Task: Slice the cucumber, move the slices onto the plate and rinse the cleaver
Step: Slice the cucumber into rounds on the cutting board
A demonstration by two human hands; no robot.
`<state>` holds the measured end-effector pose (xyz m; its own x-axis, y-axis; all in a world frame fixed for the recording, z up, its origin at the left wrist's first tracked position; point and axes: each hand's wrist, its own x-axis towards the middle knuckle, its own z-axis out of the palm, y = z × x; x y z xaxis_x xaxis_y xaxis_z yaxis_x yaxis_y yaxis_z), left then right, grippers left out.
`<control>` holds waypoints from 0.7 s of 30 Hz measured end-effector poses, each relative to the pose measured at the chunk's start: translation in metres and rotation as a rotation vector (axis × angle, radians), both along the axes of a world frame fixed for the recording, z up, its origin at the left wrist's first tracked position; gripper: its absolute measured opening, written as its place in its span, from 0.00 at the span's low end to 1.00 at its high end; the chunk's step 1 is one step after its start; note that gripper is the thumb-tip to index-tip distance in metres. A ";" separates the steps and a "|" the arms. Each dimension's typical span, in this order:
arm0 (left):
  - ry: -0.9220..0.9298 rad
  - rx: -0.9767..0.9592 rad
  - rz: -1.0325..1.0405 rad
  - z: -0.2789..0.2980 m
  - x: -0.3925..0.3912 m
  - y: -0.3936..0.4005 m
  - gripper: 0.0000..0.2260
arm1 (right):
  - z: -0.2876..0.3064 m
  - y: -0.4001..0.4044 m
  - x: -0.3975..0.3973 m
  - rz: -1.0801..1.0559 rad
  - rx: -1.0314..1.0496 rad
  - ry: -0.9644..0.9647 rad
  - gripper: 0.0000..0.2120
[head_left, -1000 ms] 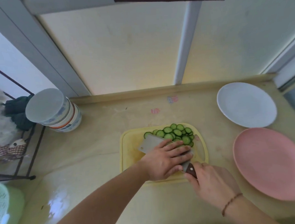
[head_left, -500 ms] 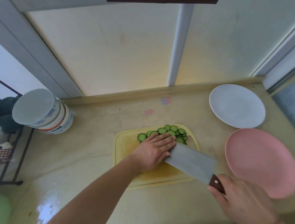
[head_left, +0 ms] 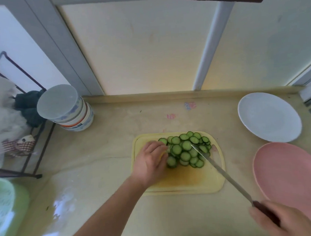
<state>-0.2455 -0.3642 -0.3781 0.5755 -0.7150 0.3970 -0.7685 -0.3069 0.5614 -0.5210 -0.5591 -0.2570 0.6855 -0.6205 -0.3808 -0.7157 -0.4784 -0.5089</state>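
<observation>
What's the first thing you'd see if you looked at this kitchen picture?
The heap of green cucumber slices on the yellow board in the middle jumps out first. The right hand holds a cleaver edge-up, its tip at the heap, while the left hand rests at the heap's left side. To the right sit a pink plate and, behind it, a white plate.

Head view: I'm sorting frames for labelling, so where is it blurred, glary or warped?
Head view: the right hand on the cleaver handle is motion-blurred, as is the left hand; the cucumber slices stay fairly sharp; glare patches shine on the wet counter at lower left; wide-angle distortion slants the wall panels outward.
</observation>
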 end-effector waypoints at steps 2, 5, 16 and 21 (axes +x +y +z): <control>0.013 -0.031 0.093 0.004 -0.005 0.028 0.07 | -0.004 0.020 0.027 0.044 0.274 -0.009 0.23; -0.019 0.013 0.020 0.001 -0.013 0.053 0.04 | -0.018 0.051 0.068 0.041 0.603 -0.036 0.21; -0.002 0.014 -0.089 -0.022 -0.015 0.058 0.05 | -0.062 0.093 0.128 0.175 0.551 0.077 0.26; -0.032 -0.013 -0.097 -0.024 -0.015 0.058 0.05 | -0.051 0.096 0.128 0.113 0.675 0.051 0.25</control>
<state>-0.2606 -0.3063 -0.4023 0.4908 -0.7613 0.4237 -0.8119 -0.2233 0.5393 -0.3932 -0.4627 -0.3083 0.7029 -0.1621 -0.6926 -0.7111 -0.1415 -0.6887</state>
